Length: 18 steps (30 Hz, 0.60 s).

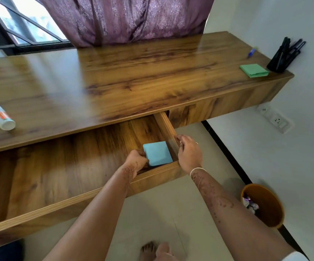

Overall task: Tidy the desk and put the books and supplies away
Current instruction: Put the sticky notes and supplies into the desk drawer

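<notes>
**Q:** Is there any writing to read?

**A:** Only on a white plastic bottle (0,116) lying on its side at the desk's left edge. It has a blue cap and an orange label, too blurred to read.

**Q:** Where is the pad being put away?

**A:** A square blue pad (158,153) of smooth paper sits in the front right corner of the open drawer (77,200). The drawer is a wide, shallow tray of glossy wood grain under the matching desk (133,76).

**Q:** And the hands?

**A:** The left hand (136,160) reaches in, fingers curled round the blue pad's left edge. The right hand (189,153), with a white bangle (196,170) at its wrist, curls its fingers over the drawer's right wall, just beside the pad.

**Q:** What else is around?

**A:** At the desk's far right a square green pad (254,70) lies flat, near a black holder (284,57) of dark pens. A blue pen (251,52) lies behind the green pad. A patterned purple curtain (129,17) hangs behind the desk. A round brown bin (263,204) stands on the floor to the right.
</notes>
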Available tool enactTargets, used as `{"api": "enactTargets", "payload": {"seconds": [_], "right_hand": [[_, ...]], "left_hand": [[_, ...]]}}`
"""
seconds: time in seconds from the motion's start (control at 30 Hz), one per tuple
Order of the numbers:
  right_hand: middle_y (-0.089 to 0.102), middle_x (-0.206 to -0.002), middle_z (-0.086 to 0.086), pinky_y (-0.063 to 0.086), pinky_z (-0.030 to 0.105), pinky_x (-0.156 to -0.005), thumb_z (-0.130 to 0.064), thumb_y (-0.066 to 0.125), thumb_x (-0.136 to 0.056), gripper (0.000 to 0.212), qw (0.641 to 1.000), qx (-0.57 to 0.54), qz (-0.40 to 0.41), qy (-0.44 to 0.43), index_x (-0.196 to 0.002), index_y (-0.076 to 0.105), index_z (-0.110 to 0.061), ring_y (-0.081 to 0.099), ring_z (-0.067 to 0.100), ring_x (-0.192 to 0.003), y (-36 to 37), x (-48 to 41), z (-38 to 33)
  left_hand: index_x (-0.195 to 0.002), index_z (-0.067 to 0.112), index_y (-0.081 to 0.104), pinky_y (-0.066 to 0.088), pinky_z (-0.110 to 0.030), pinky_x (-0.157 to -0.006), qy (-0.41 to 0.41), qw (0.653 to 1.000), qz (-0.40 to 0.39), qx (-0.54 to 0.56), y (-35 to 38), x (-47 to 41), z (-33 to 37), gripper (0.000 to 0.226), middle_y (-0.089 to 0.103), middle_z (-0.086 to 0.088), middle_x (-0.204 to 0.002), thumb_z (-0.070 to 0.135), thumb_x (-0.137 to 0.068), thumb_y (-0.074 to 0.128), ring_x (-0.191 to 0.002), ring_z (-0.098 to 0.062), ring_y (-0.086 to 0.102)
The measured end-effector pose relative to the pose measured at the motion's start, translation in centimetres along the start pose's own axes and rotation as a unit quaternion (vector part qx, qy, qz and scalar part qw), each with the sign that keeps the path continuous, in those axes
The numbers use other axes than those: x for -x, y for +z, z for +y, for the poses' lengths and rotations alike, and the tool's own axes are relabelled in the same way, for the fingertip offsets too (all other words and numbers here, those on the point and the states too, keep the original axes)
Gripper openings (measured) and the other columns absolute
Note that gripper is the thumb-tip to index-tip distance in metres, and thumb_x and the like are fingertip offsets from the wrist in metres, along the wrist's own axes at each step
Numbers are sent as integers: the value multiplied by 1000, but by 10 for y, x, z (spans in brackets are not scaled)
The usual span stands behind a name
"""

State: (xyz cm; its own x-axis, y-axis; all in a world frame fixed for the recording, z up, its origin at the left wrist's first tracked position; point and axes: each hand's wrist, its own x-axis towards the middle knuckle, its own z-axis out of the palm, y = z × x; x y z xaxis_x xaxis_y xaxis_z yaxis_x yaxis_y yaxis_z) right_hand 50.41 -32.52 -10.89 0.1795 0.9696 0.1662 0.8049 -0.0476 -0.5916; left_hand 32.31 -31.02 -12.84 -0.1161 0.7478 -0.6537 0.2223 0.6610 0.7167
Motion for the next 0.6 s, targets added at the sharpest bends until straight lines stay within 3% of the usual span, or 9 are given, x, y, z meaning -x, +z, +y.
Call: {"api": "enactTargets", "payload": {"seconds": [0.33,0.47,0.53,0.6], "right_hand": [[61,-129,-3,49,28,-95,-5,48,-97,38,999,-23,-7,22,-128,61,-22,57,16,-116,-2,1,0],[60,-127,-2,47,20,-87,-4,46,-97,35,997,-49,-31,42,-122,64,-19,59,14,-109,-8,-4,1],[57,-126,-1,47,20,-82,-3,46,-96,33,996,-55,-30,61,-120,64,-18,59,13,-103,-13,-11,1],[54,-124,-1,49,25,-79,-5,46,-95,33,994,-64,-31,78,-121,61,-20,59,13,-96,-21,-18,-1]], "left_hand": [[-123,4,62,60,-36,-80,1,998,-66,-1,-4,-1,-2,38,69,-20,-106,-8,-87,59,-97,-29,70],[-129,7,56,58,-38,-86,27,998,-47,-25,-7,3,5,38,64,-14,-115,1,-91,57,-101,-24,66],[-133,12,52,55,-29,-73,80,995,6,-55,-9,3,17,44,58,-10,-127,5,-90,58,-99,-19,63],[-134,17,52,46,-20,-59,143,984,44,-95,-11,5,36,46,49,-8,-138,9,-90,58,-84,-11,60]]}}
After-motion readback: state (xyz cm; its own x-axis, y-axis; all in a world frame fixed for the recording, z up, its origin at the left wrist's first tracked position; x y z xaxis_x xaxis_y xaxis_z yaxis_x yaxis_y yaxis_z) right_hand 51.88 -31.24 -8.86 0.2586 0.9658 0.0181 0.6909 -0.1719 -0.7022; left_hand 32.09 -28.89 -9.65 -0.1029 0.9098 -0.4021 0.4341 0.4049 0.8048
